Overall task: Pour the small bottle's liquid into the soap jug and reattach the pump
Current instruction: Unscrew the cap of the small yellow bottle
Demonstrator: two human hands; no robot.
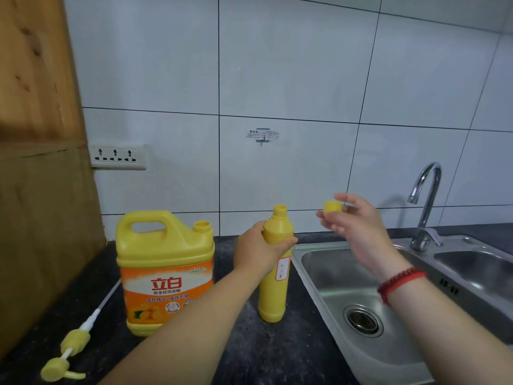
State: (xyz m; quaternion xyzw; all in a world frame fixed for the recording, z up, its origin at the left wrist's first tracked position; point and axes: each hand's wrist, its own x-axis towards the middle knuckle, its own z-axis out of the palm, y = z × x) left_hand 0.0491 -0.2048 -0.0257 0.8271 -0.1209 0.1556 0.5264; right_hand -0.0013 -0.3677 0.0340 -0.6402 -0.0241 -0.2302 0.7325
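A tall small yellow bottle (273,287) stands upright on the dark counter (277,357) with its mouth uncovered. My left hand (258,251) grips it around the shoulder. To the right and a little higher, my right hand (358,226) holds the bottle's yellow cap (332,206) in its fingertips, above the sink. The big yellow soap jug (163,270) with an orange label stands left of the bottle, its neck uncovered. The yellow pump (69,351) with its white tube lies on the counter at the front left.
A steel double sink (388,351) fills the right side, with a chrome tap (424,207) behind it. A wooden cabinet side (39,162) bounds the counter on the left. A wall socket strip (118,157) sits on the white tiles.
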